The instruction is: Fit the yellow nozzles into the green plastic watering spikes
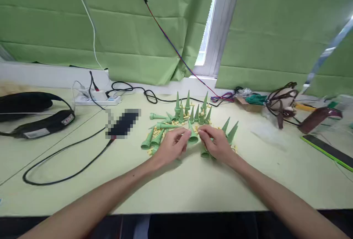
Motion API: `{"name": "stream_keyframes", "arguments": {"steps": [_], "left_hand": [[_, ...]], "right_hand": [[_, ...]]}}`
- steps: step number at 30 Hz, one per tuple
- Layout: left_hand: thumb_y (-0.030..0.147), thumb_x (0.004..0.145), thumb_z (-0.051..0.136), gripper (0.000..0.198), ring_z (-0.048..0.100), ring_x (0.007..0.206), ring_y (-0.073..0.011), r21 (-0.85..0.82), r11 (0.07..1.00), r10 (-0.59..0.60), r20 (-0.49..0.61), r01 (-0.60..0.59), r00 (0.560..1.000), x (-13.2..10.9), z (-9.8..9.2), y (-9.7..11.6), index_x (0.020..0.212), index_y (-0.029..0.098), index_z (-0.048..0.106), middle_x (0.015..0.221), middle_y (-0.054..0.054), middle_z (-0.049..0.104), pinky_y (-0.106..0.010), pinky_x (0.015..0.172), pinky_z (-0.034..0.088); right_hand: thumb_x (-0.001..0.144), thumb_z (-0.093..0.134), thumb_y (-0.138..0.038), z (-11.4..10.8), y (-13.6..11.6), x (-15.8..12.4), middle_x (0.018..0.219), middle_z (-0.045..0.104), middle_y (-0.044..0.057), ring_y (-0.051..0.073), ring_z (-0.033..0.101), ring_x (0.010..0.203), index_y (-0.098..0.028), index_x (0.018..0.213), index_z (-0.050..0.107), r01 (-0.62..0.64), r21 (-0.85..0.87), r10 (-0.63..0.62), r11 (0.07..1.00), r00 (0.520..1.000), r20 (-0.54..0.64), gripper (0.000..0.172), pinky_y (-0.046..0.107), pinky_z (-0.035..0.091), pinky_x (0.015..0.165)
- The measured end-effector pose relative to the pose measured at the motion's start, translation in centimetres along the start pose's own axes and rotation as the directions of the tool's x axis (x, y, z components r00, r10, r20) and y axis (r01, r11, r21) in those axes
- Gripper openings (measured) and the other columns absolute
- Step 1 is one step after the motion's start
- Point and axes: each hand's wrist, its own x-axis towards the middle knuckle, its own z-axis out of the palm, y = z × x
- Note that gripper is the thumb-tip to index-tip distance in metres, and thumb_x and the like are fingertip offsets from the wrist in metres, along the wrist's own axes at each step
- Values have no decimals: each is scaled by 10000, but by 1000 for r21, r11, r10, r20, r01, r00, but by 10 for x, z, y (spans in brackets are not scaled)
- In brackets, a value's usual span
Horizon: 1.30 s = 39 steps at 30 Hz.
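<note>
Evidently, the one green cone [192, 134] being handled sits between the two hands at the centre of the dial, tip toward twelve and hollow base toward six. The left hand [173, 144], at eight o'clock, seems to pinch its side between thumb and fingers; the right hand [215, 141], at three, has its fingertips drawn together just beside it, though whether they grasp a small piece I cannot tell. The cone looks like light, fairly stiff plastic, probably smooth enough to slip when pinched near the taper, so the wider rim is likely the safer hold; the thin point may bend. Around it, roughly eight upright cones [178, 103] stand toward twelve, about six lie on their sides toward nine, and two pointed tips [232, 132] rise past the right hand at three. Small yellow pieces [157, 133] lie scattered among them, too many and too tiny to count. Farther out on the table [193, 191] are one power strip [111, 101] at ten, one pixelated dark device [124, 124] at nine, one cardboard box [249, 106] at two and one phone [328, 151] at three.
</note>
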Motion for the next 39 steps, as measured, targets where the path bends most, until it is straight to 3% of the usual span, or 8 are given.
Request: {"name": "stream_keyframes", "arguments": {"steps": [6, 14, 20, 28, 34, 39], "left_hand": [[483, 955, 446, 380, 490, 508, -68, -85, 996, 2, 29, 1, 1000, 2, -2, 2, 748, 167, 485, 719, 35, 417, -218, 478, 406], [398, 910, 566, 226, 500, 614, -68, 129, 981, 155, -43, -148, 987, 1, -2, 2, 954, 177, 566, 926, -11, 512, -213, 535, 454], [367, 895, 602, 225, 538, 628, -63, 175, 965, 209, -46, -198, 977, -1, -2, -2, 1010, 179, 556, 1030, -37, 530, -208, 521, 475], [291, 903, 601, 177, 534, 658, -62, 199, 940, 295, -66, -277, 953, -1, -1, -6, 1046, 197, 556, 1022, -33, 520, -174, 506, 492], [202, 917, 572, 166, 528, 668, -58, 256, 899, 387, -78, -356, 919, -1, 0, -9, 1081, 214, 597, 1065, -48, 526, -166, 494, 478], [125, 927, 528, 258, 523, 629, -46, 349, 809, 516, -35, -473, 856, -1, -2, -13, 1147, 242, 593, 1106, -62, 525, -209, 558, 503]], "right_hand": [[993, 441, -274, -1, -3, -3, 571, 467, -47, 102, 424, 511, -196, 835, 550, -7, 9, 7, 1000, 1000, 10, 208, 239, 359, 562], [998, 425, -291, -1, -2, -3, 573, 458, -45, 100, 405, 508, -199, 783, 515, -16, -22, 17, 1000, 1000, 16, 251, 246, 337, 555], [992, 425, -282, -2, -3, -3, 579, 414, -47, 97, 357, 515, -199, 729, 467, 5, -51, -5, 999, 1000, 11, 279, 243, 305, 535], [983, 420, -284, -1, -3, -2, 579, 364, -45, 98, 300, 523, -200, 671, 394, 8, -83, -8, 997, 1000, 0, 324, 246, 269, 516], [983, 410, -299, -1, -6, -3, 528, 324, -55, 92, 287, 490, -203, 627, 339, -22, -79, 23, 997, 1000, 12, 376, 256, 252, 502], [989, 392, -306, 0, -6, -2, 487, 348, -52, 90, 320, 459, -200, 598, 352, -63, -59, 64, 996, 998, 26, 407, 264, 254, 502]]}}
